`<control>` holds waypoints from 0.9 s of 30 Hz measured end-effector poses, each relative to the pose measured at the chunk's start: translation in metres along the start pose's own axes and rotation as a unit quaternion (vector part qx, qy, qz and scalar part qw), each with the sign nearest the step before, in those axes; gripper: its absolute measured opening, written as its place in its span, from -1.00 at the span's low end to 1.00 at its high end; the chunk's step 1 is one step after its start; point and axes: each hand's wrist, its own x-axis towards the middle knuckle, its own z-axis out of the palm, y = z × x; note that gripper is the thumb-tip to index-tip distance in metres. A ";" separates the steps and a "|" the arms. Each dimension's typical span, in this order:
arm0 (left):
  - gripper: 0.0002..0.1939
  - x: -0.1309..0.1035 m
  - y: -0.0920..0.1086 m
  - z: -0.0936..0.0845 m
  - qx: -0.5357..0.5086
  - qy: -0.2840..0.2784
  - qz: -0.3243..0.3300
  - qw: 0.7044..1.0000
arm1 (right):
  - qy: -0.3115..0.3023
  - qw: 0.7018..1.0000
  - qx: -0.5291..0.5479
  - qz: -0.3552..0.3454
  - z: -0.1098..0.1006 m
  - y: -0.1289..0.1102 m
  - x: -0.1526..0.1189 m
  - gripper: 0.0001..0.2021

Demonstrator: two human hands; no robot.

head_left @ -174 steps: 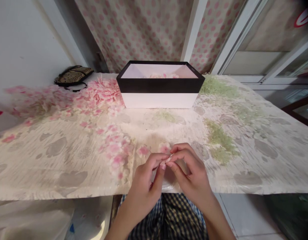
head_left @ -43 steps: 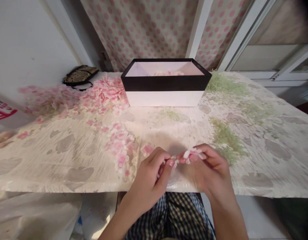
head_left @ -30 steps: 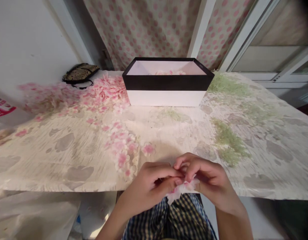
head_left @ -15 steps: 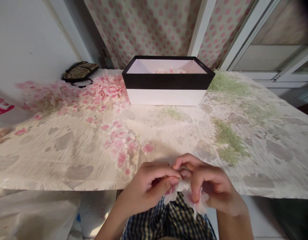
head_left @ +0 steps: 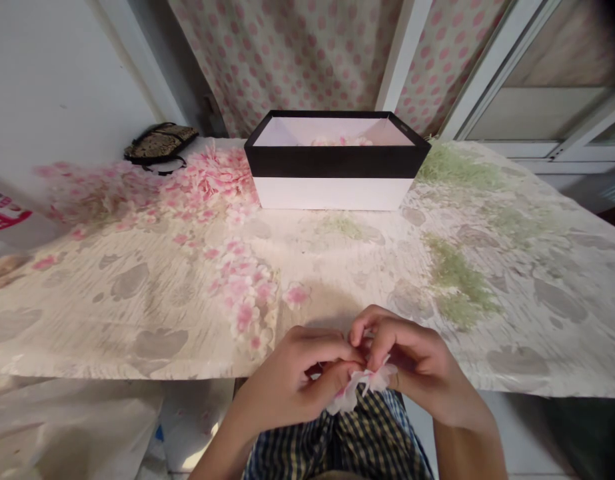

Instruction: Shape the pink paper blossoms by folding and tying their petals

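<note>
Close to the table's front edge, my left hand point(head_left: 320, 370) pinches pale pink artificial flower petals point(head_left: 344, 399) between thumb and fingers. Touching it on the right, my right hand point(head_left: 412, 360) is closed on more of these white-and-pink petals point(head_left: 381, 377). The fingertips of both hands meet, and what lies between them is partly hidden. A single loose pink blossom point(head_left: 296, 295) rests on the tablecloth just beyond my left hand. A cluster of pink-and-white blossoms point(head_left: 244, 283) lies to its left.
A black-rimmed white box point(head_left: 332, 193) with blossoms inside stands at the back. A larger heap of pink blossoms point(head_left: 207, 177) spreads left of it, near a patterned pouch point(head_left: 162, 143). Green artificial sprigs point(head_left: 460, 283) lie on the right side of the patterned tablecloth point(head_left: 152, 287).
My right hand's fingers have moved in toward my left fingertips. The petals beneath them have shifted up and left, bunching closer together. The box and the loose blossoms stay put.
</note>
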 end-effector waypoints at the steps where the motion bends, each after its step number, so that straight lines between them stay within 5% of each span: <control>1: -0.85 0.000 -0.001 0.000 0.001 0.002 0.013 1.000 | 0.000 1.000 0.000 -0.002 0.000 0.001 0.000 -0.94; 10: -0.85 0.002 0.000 0.000 -0.004 0.008 0.022 1.000 | -0.011 0.998 -0.067 0.004 0.006 -0.003 0.006 -0.90; 13: -0.84 0.005 0.001 0.004 0.003 0.076 0.003 0.997 | 0.092 0.984 -0.150 -0.030 0.006 -0.004 0.002 -0.94; 15: -0.81 0.008 0.000 0.008 0.029 0.152 -0.009 0.988 | 0.229 0.922 -0.309 -0.045 0.000 -0.005 -0.006 -0.88; 17: -0.80 0.013 -0.002 0.014 0.066 0.219 -0.023 0.973 | 0.346 0.793 -0.501 -0.028 -0.012 -0.004 -0.017 -0.82; 18: -0.81 0.015 -0.004 0.017 0.092 0.239 -0.034 0.966 | 0.366 0.729 -0.579 -0.004 -0.020 -0.003 -0.022 -0.75; 20: -0.81 0.019 -0.007 0.023 0.170 0.244 -0.062 0.953 | 0.346 0.656 -0.668 0.051 -0.035 0.002 -0.031 -0.58; 24: -0.52 0.016 -0.008 0.022 0.312 0.198 -0.093 0.925 | 0.334 0.627 -0.700 0.072 -0.054 0.016 -0.034 -0.57; 27: -0.51 0.005 -0.007 0.004 0.367 0.238 -0.102 0.894 | 0.337 0.634 -0.694 0.054 -0.057 0.021 -0.030 -0.62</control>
